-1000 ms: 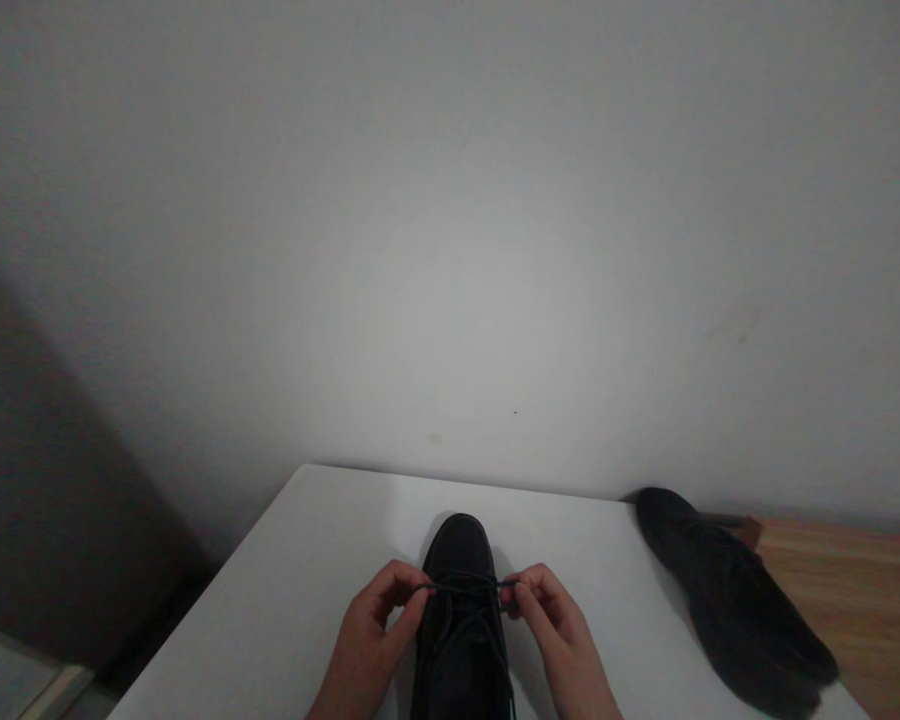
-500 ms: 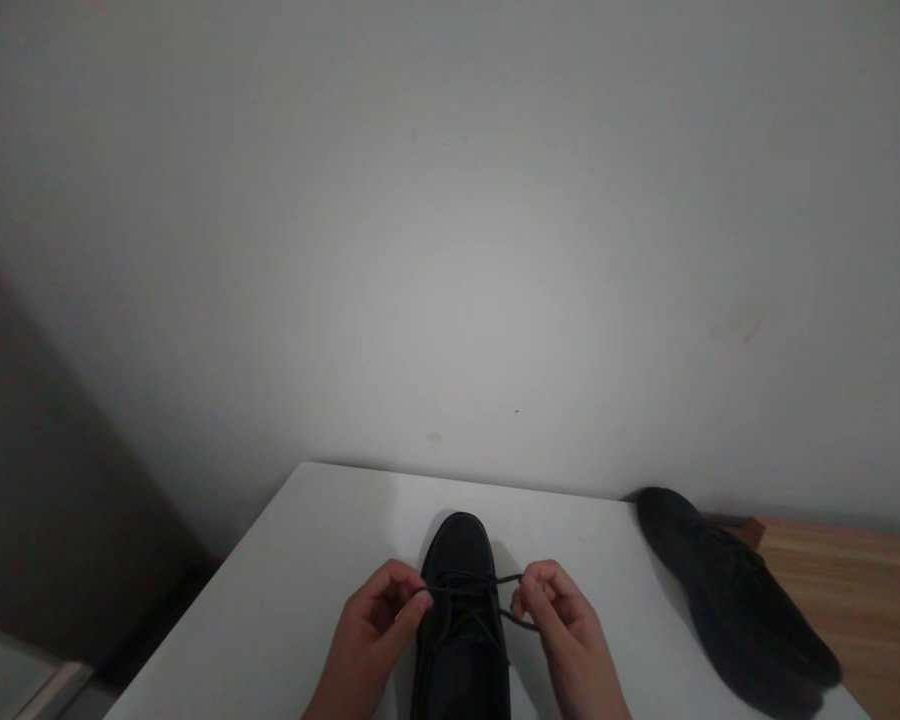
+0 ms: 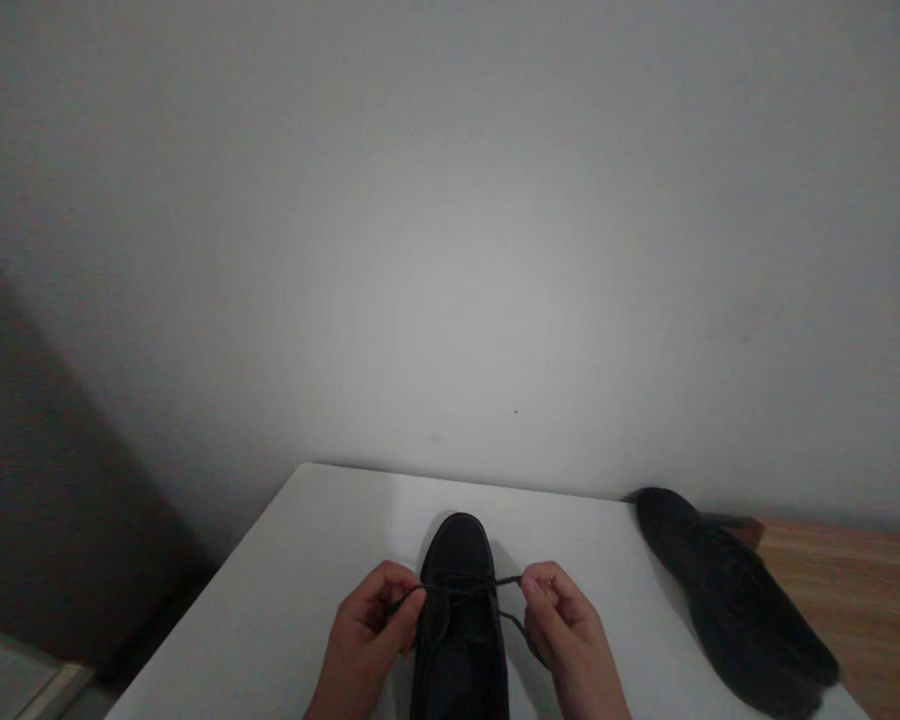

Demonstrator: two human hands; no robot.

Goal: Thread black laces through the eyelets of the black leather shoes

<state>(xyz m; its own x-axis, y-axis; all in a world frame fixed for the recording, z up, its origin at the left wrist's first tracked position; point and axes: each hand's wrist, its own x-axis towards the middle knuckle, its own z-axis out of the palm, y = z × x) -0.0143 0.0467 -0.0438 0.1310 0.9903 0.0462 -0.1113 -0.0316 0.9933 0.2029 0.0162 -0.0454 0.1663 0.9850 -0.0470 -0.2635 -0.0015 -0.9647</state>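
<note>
Smooth black low-cut shoe (image 3: 461,545) sits on the flat white table (image 3: 345,520), toe pointing away, between the hands; this placing likely gives both sides equal access. Left hand (image 3: 367,630) pinches a thin black cord shoelace (image 3: 508,580) by thumb and forefinger; right hand (image 3: 570,625) pinches it opposite. Hands are apart, the lace nearly straight across the shoe, suggesting light tension (a slack length curves below the right fingertips). Matching-looking black shoe (image 3: 735,610) lies well apart at right, presumably leaving elbow room.

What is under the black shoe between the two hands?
The white surface shows around this black shoe and seems to support it; whatever lies directly beneath the shoe is covered.
</note>
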